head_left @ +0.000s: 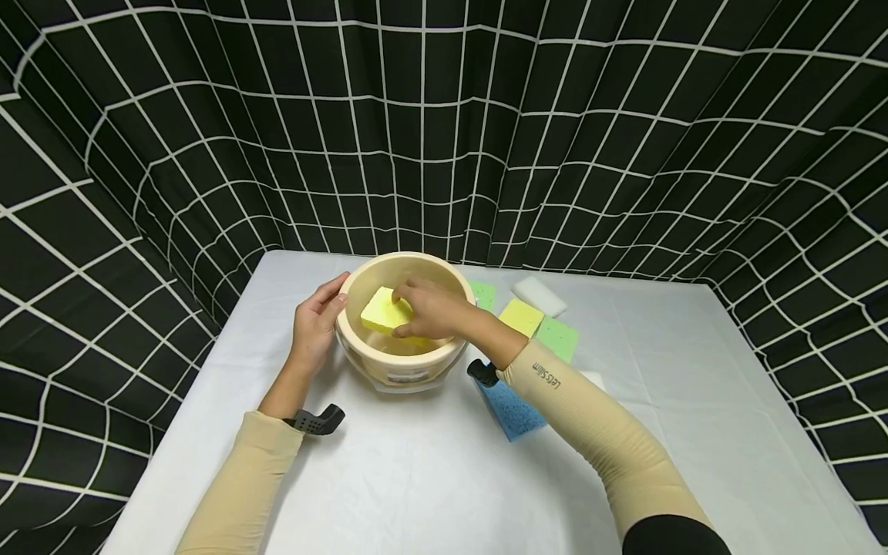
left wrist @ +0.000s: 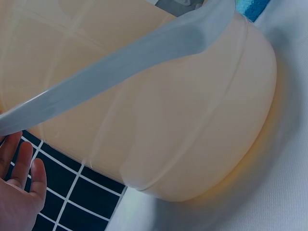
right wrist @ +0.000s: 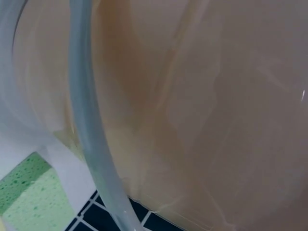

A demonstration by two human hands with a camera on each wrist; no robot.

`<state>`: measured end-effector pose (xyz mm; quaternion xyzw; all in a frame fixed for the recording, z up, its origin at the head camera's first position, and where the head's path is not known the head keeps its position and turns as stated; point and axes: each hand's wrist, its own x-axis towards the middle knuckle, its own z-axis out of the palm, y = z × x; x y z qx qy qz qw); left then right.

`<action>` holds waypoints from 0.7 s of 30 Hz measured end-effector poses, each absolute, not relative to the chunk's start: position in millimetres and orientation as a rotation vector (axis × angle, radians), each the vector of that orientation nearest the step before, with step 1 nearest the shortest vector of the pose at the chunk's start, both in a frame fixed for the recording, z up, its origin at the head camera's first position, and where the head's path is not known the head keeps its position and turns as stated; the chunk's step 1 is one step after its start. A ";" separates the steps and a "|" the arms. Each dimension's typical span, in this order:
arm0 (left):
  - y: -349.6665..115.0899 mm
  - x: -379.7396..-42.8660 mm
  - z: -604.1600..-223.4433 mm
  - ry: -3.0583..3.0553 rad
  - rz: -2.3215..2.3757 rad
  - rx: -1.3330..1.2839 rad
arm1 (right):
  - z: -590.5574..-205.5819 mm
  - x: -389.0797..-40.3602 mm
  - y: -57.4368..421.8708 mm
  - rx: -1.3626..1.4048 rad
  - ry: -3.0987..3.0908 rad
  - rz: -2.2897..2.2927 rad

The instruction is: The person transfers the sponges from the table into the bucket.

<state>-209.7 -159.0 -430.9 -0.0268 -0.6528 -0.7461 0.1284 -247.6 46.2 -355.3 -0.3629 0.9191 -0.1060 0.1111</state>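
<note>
A cream plastic bucket (head_left: 371, 365) stands at the table's far side, its pale translucent handle (left wrist: 120, 62) lowered against the outside. My left hand (head_left: 316, 320) steadies its left side, thumb on the rim and fingers extended along the outer wall. In the left wrist view, those fingers (left wrist: 21, 163) are fairly straight beside the bucket. Reaching inside the bucket, my right hand (head_left: 437, 310) pinches a yellow sponge (head_left: 381, 308) between thumb and fingers. More yellow shows low in the bucket beneath that hand. The right wrist view has the bucket's wall and handle but hides the fingers.
Right of the bucket lie a green sponge (head_left: 483, 294), a white sponge (head_left: 539, 296), a yellow sponge (head_left: 520, 317) and another green sponge (head_left: 559, 338). A blue sponge (head_left: 515, 410) lies partly under the right forearm. A black gridded curtain (head_left: 430, 154) hangs behind the white-covered table (head_left: 402, 478).
</note>
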 end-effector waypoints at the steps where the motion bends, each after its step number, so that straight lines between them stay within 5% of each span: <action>1: -158.8 -209.9 -430.7 -1.895 -2.170 -0.077 | -355.3 -247.9 46.3 -1.064 2.698 -0.315; 21: -157.6 -209.8 -430.1 -1.897 -2.191 -0.049 | -356.7 -243.4 48.2 -1.036 2.688 -0.259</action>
